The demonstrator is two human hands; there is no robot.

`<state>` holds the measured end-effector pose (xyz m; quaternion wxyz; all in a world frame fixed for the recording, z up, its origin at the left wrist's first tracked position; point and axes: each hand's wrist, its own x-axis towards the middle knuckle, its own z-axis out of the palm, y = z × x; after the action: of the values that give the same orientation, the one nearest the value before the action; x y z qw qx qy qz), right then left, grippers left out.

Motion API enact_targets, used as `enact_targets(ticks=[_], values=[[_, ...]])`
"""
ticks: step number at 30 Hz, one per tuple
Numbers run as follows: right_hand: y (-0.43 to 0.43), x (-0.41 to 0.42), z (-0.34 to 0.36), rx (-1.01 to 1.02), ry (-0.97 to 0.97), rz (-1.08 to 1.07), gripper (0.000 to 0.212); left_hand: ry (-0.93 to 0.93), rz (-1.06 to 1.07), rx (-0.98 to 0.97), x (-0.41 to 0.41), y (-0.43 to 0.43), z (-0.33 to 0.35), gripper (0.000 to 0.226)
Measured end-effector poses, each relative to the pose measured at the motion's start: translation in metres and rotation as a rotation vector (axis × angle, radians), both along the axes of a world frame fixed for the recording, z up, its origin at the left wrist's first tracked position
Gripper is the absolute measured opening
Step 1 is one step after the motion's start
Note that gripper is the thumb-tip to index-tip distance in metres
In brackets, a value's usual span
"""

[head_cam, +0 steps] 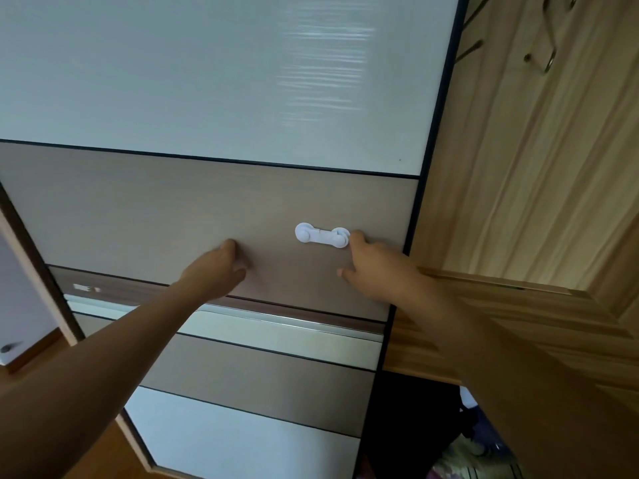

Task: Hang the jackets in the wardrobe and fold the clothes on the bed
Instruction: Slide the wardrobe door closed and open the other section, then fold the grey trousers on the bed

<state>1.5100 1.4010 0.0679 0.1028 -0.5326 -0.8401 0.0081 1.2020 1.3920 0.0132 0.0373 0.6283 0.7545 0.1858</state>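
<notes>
A sliding wardrobe door (173,209) with white and taupe panels fills the view. My left hand (221,264) lies against its taupe middle panel, fingers pressed on the surface. My right hand (373,267) touches the same panel beside a white plastic child-safety latch (322,235), a fingertip at the latch's right end. To the right of the door's dark edge a narrow opening (415,426) shows the dark wardrobe inside, with some clothing low down. No jacket is in either hand.
A wooden panel (518,167) stands to the right of the wardrobe, with metal hooks (546,60) near its top. A white furniture piece (20,299) sits at the left edge. Wooden floor shows at the bottom left.
</notes>
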Motion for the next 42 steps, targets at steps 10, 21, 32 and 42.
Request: enact_targets(ticks=[10, 21, 32, 42], values=[[0.006, 0.005, -0.003, -0.01, -0.012, 0.076, 0.066, -0.128, 0.021, -0.02, 0.013, -0.029, -0.011, 0.051], [-0.011, -0.008, -0.085, -0.435, -0.123, 0.426, 0.049, -0.239, 0.284, -0.195, 0.06, -0.18, -0.065, 0.047], [-0.14, -0.122, -0.137, -0.46, -0.337, 1.052, 0.052, -0.29, 0.799, -0.363, 0.091, -0.377, -0.099, 0.052], [-0.305, -0.247, -0.156, -0.477, -0.502, 1.446, 0.049, -0.407, 1.199, -0.313, 0.088, -0.561, -0.131, 0.054]])
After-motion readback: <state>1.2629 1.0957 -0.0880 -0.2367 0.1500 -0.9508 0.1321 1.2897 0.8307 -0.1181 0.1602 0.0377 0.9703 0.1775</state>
